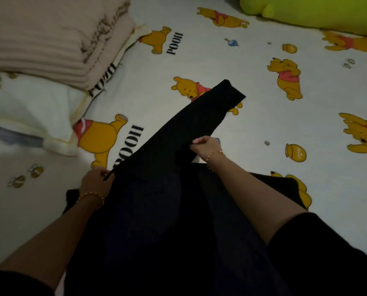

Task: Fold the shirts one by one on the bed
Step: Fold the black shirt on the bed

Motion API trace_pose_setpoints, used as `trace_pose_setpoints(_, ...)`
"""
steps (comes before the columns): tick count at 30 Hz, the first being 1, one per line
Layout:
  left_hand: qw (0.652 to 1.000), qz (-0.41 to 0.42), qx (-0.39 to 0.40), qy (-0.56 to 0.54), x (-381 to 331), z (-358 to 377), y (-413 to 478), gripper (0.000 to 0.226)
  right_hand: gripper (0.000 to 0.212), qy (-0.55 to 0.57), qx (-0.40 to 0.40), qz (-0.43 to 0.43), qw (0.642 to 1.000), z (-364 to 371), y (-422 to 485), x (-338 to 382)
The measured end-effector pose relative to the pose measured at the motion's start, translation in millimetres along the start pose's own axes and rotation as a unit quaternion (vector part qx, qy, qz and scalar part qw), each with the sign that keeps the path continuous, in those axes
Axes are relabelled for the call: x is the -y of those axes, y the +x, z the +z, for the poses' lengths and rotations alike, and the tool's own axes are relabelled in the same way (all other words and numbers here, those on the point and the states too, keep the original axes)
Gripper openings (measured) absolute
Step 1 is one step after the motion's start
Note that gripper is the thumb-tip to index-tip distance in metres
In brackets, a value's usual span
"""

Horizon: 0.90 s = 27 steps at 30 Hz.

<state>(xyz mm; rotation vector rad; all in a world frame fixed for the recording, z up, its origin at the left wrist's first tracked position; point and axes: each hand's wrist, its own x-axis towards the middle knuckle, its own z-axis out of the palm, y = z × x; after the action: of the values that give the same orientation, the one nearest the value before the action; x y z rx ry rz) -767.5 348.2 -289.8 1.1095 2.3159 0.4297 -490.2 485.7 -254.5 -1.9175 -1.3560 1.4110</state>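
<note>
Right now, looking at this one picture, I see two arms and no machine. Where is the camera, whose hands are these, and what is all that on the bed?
There is no robot here: a person works with bare hands, and the single camera sits on their head, looking forward and down. That is why the arms come in from the bottom edge. The left hand and the right hand each pinch a black shirt; a long part of it, perhaps a sleeve, stretches away from the person. Everything lies on a bed sheet printed with cartoon bears. At the upper left a folded beige blanket rests on a white pillow. At the top right is part of a green plush.
</note>
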Motion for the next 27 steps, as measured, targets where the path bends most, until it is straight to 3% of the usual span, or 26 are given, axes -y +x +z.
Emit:
trace_pose_setpoints(3,0.999,-0.033,0.014,0.013,52.1,-26.6,-31.3,0.037,0.008,-0.056,0.044,-0.026,0.997,47.5,-43.2,6.3)
trace_pose_setpoints(6,0.998,-0.062,0.021,0.026,93.9,-48.7,-54.2,0.070,0.013,-0.121,0.084,-0.062,0.987,102.3,-77.5,11.6)
trace_pose_setpoints(9,0.993,-0.115,0.003,-0.021,121.4,-60.6,-76.5,0.098,0.031,-0.204,0.133,-0.113,0.963,155.3,-107.7,14.5)
trace_pose_setpoints(10,0.991,-0.127,0.014,-0.033,125.4,-63.3,-84.6,0.098,0.040,-0.237,0.147,-0.136,0.951,170.1,-114.9,15.0)
trace_pose_setpoints(13,0.988,-0.124,0.072,-0.062,138.2,-59.2,-104.8,0.064,0.069,-0.336,0.180,-0.193,0.904,207.8,-130.8,17.4)
trace_pose_setpoints(15,0.988,-0.121,0.056,-0.083,134.1,-51.7,-111.7,0.049,0.085,-0.382,0.195,-0.202,0.880,218.0,-132.2,17.6)
trace_pose_setpoints(18,0.994,-0.093,0.020,-0.053,134.9,-45.3,-115.8,0.037,0.068,-0.422,0.209,-0.198,0.860,232.5,-132.2,12.6)
trace_pose_setpoints(23,0.998,-0.012,-0.038,-0.052,147.2,-55.2,-116.8,0.021,0.026,-0.362,0.123,-0.209,0.900,254.0,-133.7,10.4)
trace_pose_setpoints(27,0.999,0.008,-0.033,-0.034,162.6,-68.3,-100.2,0.030,0.032,-0.270,0.090,-0.197,0.938,266.5,-143.9,11.0)
